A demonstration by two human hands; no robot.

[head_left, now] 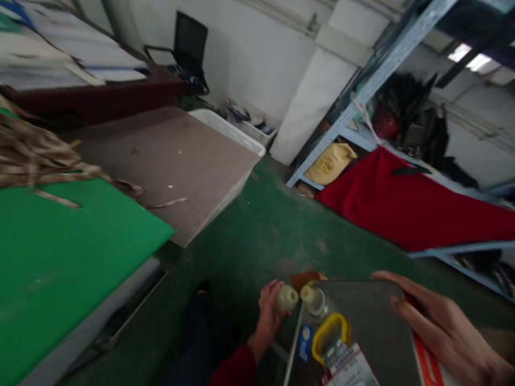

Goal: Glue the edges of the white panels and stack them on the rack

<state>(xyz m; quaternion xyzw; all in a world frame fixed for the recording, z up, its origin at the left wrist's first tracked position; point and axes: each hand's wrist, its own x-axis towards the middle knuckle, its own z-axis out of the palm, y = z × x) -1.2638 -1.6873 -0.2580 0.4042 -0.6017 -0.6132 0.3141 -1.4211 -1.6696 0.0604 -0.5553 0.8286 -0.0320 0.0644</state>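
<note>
My left hand [270, 305] is closed around a small pale-yellow bottle [287, 297], its opening facing up toward me. Just right of it, a second bottle [314, 298] with a pale-yellow top stands on the corner of a grey flat surface [370, 305]. A yellow-handled tool [330, 335], blurred, lies beside a white printed label [352, 370] and a blue sticker [306, 341]. My right hand [446, 324] rests over the right edge of the grey surface, fingers stretched out and apart. Below it shows a red-and-white item [428, 359], partly hidden.
At left is a green-topped table [72, 268] with tan straps [36, 150]; behind it is a brown board-like surface [169, 161]. A blue metal rack [346, 123] draped with red cloth [406, 203] stands at right. A black chair [189, 48] is at the back.
</note>
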